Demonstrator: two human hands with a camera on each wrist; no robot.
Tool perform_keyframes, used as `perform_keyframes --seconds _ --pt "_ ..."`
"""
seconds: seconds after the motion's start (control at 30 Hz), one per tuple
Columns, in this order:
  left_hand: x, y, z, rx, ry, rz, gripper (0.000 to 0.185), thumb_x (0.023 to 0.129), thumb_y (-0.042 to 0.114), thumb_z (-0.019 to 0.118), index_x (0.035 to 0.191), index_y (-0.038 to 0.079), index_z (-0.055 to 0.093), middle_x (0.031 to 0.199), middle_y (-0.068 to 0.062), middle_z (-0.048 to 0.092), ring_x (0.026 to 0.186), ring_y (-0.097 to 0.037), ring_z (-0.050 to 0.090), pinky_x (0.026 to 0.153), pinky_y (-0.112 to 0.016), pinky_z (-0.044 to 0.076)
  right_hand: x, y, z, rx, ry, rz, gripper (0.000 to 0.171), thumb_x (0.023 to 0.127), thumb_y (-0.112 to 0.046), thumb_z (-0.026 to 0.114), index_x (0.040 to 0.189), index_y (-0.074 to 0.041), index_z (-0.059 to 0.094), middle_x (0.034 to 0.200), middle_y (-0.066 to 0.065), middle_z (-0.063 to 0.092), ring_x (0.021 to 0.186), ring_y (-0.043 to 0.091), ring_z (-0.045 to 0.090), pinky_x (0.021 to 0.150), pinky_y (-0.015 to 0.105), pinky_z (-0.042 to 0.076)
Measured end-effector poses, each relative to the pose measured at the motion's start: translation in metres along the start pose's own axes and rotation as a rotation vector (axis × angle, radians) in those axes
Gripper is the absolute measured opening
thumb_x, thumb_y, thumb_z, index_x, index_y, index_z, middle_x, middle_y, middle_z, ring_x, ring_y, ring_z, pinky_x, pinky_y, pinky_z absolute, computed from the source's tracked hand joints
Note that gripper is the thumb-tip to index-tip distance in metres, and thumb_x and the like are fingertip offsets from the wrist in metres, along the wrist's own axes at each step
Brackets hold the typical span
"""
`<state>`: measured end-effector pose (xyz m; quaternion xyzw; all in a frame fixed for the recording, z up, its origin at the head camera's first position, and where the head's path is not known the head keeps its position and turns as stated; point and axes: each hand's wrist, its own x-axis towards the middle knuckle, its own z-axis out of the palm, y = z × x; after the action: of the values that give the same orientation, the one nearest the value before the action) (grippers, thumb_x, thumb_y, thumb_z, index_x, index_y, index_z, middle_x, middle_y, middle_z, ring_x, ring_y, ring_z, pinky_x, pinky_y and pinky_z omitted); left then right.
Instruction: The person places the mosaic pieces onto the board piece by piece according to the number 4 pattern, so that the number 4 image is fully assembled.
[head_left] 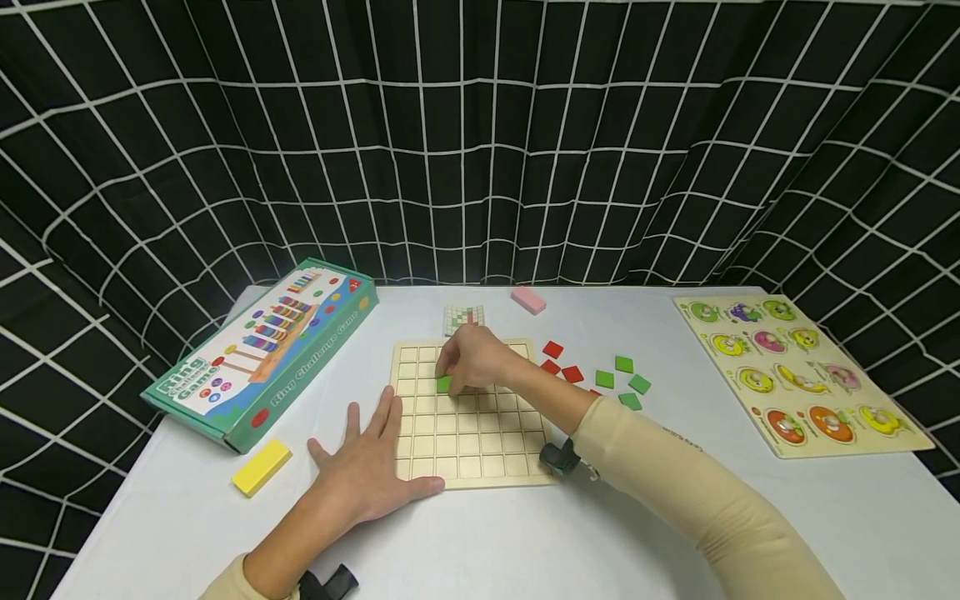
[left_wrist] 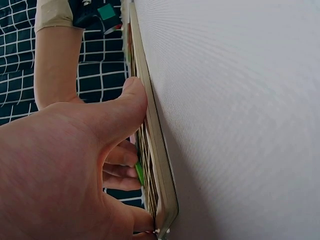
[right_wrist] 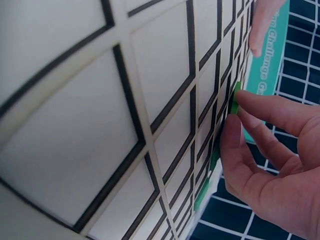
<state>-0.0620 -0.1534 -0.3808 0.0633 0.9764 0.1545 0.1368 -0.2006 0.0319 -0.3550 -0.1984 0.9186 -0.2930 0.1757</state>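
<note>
Two hands work the wooden grid board [head_left: 468, 417]: my right hand [head_left: 472, 360] pinches a green tile [head_left: 444, 384] onto a square, while my left hand [head_left: 371, 462] lies flat, open, steadying the board's edge on the surface [head_left: 525, 542].

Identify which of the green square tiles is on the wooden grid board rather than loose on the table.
The green tile pinched by the right hand, over the grid board. The other green tiles lie loose on the table, right of the board.

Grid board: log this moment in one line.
right hand pinches green tile on grid board | left hand flat, steadying board edge
</note>
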Motion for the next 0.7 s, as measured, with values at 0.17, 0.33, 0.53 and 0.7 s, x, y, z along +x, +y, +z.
perform_keyframes --seconds 0.17,0.33,0.53,0.7 --pt "0.001 0.001 0.000 0.000 -0.005 -0.003 0.130 0.075 0.080 0.072 0.166 0.004 0.018 0.176 -0.014 0.010 0.154 -0.060 0.012 0.094 -0.097 0.008 -0.002 0.002 -0.001 0.025 -0.001 0.002 0.026 0.069 0.007 0.085 0.088 -0.010 0.082 0.077 -0.004 0.070 0.079 0.011 0.057 0.072 0.022 0.050" --pt "0.001 0.001 0.001 -0.002 -0.011 -0.001 0.131 0.075 0.081 0.072 0.166 0.004 0.018 0.176 -0.014 0.010 0.154 -0.060 0.011 0.093 -0.097 0.008 -0.006 0.005 -0.004 0.091 -0.019 0.031 0.025 0.073 0.004 0.087 0.093 -0.011 0.082 0.088 -0.001 0.075 0.085 0.012 0.062 0.076 0.024 0.052" --pt "0.001 0.000 0.001 0.006 -0.008 -0.003 0.133 0.075 0.082 0.071 0.167 0.005 0.016 0.176 -0.014 0.009 0.155 -0.060 0.011 0.094 -0.097 0.009 -0.015 0.010 -0.014 0.165 -0.012 0.007 0.026 0.078 0.001 0.083 0.101 -0.009 0.081 0.092 0.003 0.078 0.086 0.013 0.068 0.076 0.026 0.053" --pt "0.001 0.001 0.001 0.003 -0.009 -0.005 0.133 0.074 0.083 0.071 0.167 0.005 0.016 0.176 -0.014 0.009 0.154 -0.060 0.010 0.094 -0.097 0.008 -0.026 0.017 -0.023 0.223 -0.001 0.002 0.026 0.081 0.000 0.080 0.106 -0.006 0.080 0.096 0.006 0.077 0.087 0.013 0.067 0.074 0.026 0.053"
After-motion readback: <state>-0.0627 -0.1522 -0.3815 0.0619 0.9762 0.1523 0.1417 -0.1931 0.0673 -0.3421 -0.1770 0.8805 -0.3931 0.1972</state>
